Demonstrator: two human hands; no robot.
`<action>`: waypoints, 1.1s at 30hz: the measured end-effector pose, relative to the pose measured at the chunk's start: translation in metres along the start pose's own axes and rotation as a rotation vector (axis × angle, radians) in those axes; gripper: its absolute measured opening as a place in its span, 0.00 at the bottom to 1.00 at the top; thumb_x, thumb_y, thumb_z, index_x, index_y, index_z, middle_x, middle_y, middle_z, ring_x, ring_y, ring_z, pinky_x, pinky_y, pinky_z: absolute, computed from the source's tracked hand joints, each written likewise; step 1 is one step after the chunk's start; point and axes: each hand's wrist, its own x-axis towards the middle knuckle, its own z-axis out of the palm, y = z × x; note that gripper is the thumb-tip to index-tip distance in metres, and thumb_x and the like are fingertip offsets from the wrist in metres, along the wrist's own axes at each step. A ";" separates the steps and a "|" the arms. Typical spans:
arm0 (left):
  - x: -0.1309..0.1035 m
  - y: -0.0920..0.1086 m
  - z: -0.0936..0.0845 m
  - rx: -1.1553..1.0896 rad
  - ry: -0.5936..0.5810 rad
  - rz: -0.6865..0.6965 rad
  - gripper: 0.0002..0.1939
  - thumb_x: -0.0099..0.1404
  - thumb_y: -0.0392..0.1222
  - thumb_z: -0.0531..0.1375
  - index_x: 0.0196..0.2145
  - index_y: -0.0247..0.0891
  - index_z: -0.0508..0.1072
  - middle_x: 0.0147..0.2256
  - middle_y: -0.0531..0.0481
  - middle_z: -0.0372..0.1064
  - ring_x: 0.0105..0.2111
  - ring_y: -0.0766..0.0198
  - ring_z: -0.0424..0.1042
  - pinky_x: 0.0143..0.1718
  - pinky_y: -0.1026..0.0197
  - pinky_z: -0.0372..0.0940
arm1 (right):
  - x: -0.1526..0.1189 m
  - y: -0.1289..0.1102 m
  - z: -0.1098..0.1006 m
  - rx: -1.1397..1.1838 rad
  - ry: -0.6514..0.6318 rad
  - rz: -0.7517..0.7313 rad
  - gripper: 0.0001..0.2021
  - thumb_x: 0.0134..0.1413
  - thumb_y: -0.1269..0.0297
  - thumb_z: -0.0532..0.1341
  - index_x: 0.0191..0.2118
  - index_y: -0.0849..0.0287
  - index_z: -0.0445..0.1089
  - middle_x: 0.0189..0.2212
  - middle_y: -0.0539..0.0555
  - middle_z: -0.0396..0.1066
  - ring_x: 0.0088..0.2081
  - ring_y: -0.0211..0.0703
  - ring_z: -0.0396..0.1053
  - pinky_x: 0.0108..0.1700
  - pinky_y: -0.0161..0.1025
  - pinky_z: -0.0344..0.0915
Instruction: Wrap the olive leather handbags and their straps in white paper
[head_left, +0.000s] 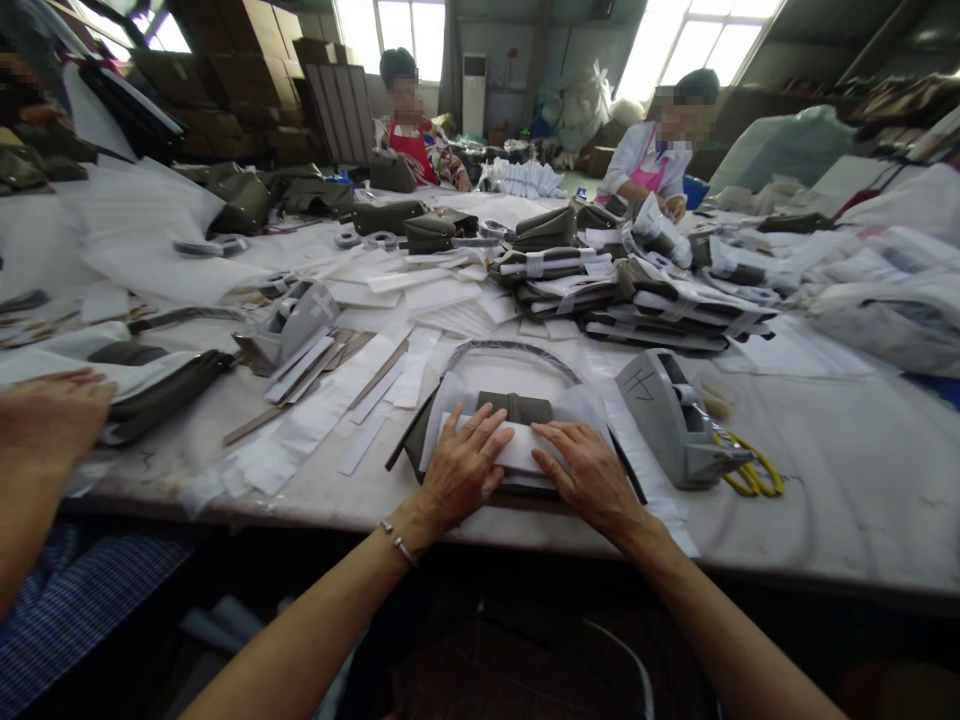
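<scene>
Handbag (pixel 514 405) lies at the near edge of the table (pixel 847 470), right in front of the person, wrapped handle (pixel 517 347) looped away. Left hand (pixel 463 458) and right hand (pixel 589 472) both spread, fingers loosely bent, resting on a white strip (pixel 521 452) across the bag's front. Neither has a clear grip; can't tell if the thumbs catch the strip's lower edge.

Step looks like laying or folding the strip over the bag. Doing it well: keep pressure even from both sides, smooth from the middle outward, keep the strip square to the bag. Don't push hard: leather-like skin could crease. Pin with one hand before freeing the other.

Around: grey tape dispenser (pixel 664 420) just right, yellow-handled scissors (pixel 752 472) beside it; both would crowd a wide right elbow swing. Loose strips (pixel 379 390) to the left, second dispenser (pixel 294 325) beyond. Pile of padded bags (pixel 637 295) past the handle limits sliding the bag forward. Far left, a co-worker's hand (pixel 56 415) rests by another bag (pixel 176 390); keep clear. Two more people work across the table.
</scene>
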 end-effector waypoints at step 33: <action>-0.008 0.034 -0.005 0.170 -0.099 -0.024 0.18 0.75 0.42 0.47 0.52 0.31 0.71 0.52 0.39 0.70 0.54 0.58 0.68 0.61 0.52 0.58 | -0.012 0.004 0.030 -0.136 -0.004 -0.370 0.29 0.64 0.53 0.50 0.66 0.61 0.53 0.57 0.66 0.68 0.53 0.61 0.70 0.54 0.56 0.67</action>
